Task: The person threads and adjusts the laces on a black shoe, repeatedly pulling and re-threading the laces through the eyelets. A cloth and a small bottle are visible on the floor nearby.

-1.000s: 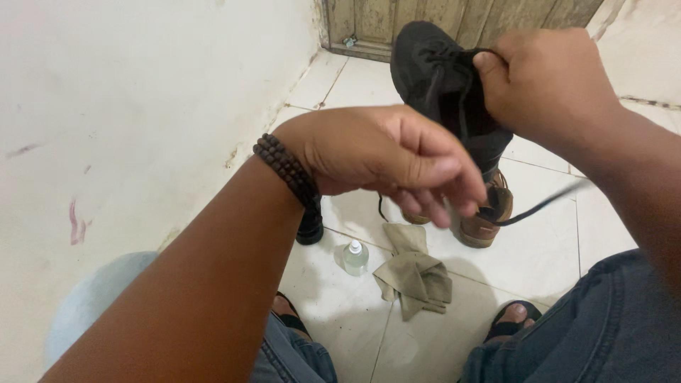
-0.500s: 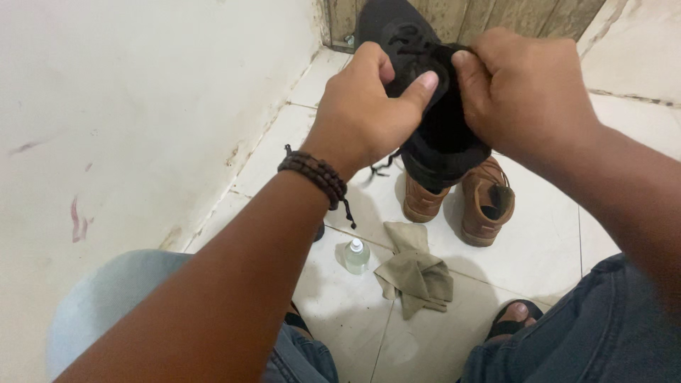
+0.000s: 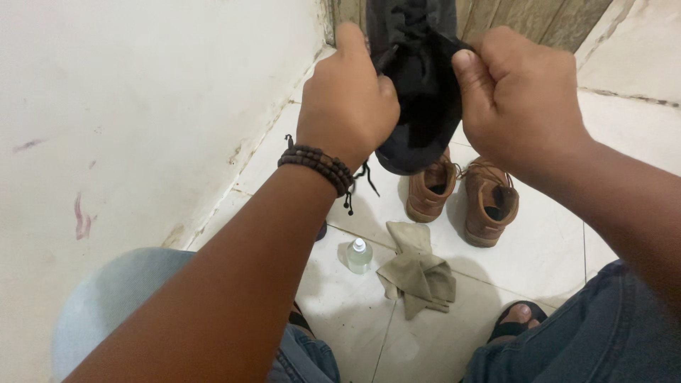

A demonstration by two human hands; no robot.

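Left hand (image 3: 347, 106) and right hand (image 3: 521, 96) grip black shoe (image 3: 418, 92) above brown shoes (image 3: 461, 195).

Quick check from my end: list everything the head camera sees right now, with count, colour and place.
black shoe: one, black, held up in both hands
brown shoes: two, tan-brown, on floor below it
cloth: one, olive-beige, crumpled on tiles
small bottle: one, clear, white cap, left of cloth
floor tiles: white
wall: white, scuffed, on left
wooden door: brown, at top
left hand: beaded bracelet, gripping shoe
right hand: gripping shoe
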